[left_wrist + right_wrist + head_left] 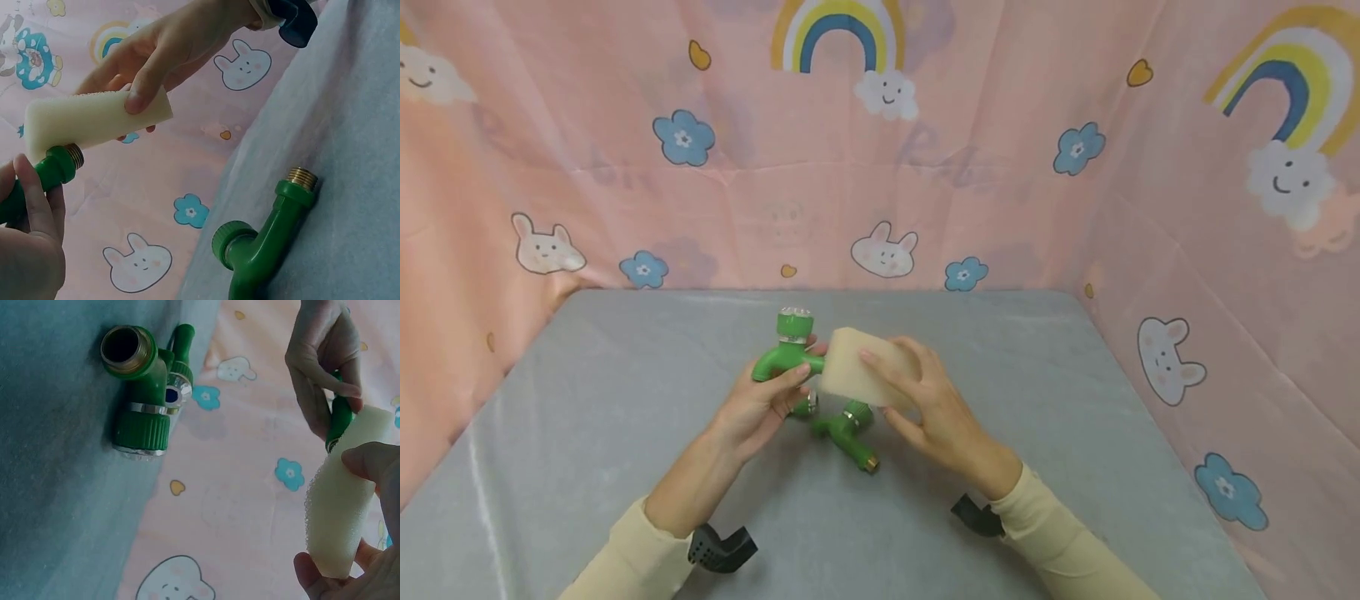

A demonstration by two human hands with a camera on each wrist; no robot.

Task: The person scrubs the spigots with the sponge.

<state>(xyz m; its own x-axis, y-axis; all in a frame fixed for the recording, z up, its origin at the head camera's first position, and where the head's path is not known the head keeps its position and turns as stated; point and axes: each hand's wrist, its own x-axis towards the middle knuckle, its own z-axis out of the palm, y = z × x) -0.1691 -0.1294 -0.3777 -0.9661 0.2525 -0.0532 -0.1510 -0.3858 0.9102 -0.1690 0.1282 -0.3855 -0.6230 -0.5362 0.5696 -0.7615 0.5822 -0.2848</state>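
Note:
My left hand [758, 408] grips a green faucet [786, 360] by its body, its ribbed knob upward and its threaded brass end [75, 155] toward the right. A cream-coloured sponge [859, 367] is held between the thumb and fingers of my right hand [943, 408]. The sponge's left end overlaps the faucet's threaded end in the head view and lies right against it in the left wrist view. Below the hands, a second green faucet [850, 437] lies on the table, its brass end toward me. Another green faucet [806, 405] lies behind it, partly hidden by my left hand.
A grey cloth covers the table [1037, 375]. Pink curtains [1000, 192] printed with rainbows, rabbits and flowers stand along the back and sides. A black mount [722, 550] sits at the left wrist, and a second black mount [977, 517] at the right wrist.

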